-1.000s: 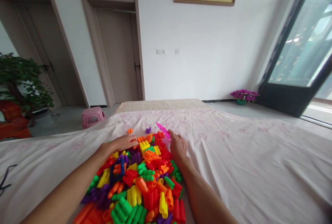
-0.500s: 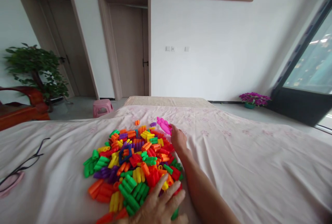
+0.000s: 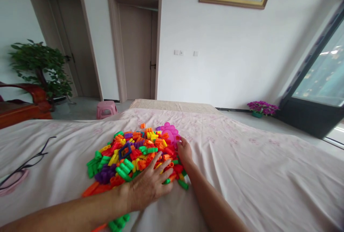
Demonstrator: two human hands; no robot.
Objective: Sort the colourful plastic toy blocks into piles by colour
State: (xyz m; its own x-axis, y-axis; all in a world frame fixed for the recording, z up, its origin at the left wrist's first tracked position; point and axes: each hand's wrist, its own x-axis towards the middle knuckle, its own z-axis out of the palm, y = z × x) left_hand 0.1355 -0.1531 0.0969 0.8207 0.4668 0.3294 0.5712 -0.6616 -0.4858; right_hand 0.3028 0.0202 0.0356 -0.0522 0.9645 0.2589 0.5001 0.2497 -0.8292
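Note:
A heap of bullet-shaped plastic building blocks (image 3: 125, 169) in red, orange, yellow, green and purple lies on the cloth. Across its near right side rests my left hand (image 3: 152, 183), palm down, fingers spread over the blocks and gripping none. My right hand (image 3: 185, 151) is at the heap's right edge, its fingers closed on the rim of a pink flower-shaped plastic piece (image 3: 170, 131). That piece faces me, leaning at the back right of the heap. A dark blue square frame (image 3: 124, 150) sits among the blocks.
Black-framed glasses (image 3: 32, 165) lie at the left on the flowered cloth (image 3: 242, 167). A loose orange block (image 3: 142, 125) is behind the heap. Beyond the cloth stand a pink stool (image 3: 106, 109), a potted plant (image 3: 40, 69) and purple flowers (image 3: 262, 107).
My left hand has moved forward and left onto the blocks. The pink flower piece in my right hand has turned its broad side toward me and come nearer the heap.

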